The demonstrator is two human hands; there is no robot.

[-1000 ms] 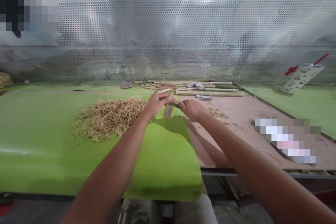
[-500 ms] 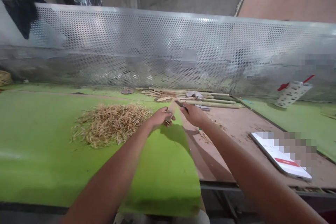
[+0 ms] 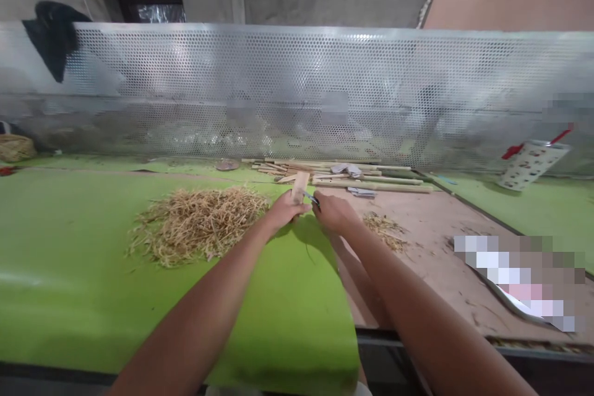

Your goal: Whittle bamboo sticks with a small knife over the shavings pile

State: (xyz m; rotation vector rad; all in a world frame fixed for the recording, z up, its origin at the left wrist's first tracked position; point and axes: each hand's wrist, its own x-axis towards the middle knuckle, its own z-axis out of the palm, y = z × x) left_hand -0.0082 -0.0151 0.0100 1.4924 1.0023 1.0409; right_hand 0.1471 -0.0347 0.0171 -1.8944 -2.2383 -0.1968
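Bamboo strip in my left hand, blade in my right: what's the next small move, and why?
Probably draw the blade along the bamboo strip, away from the left hand. The right hand already has its edge against the strip, and the shavings pile suggests repeated strokes.

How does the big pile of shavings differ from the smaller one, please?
The big pile is heaped on the green mat, beside the left hand; the small pile lies thin and scattered on bare board, right of the right hand. Both are pale, straw-like strands.
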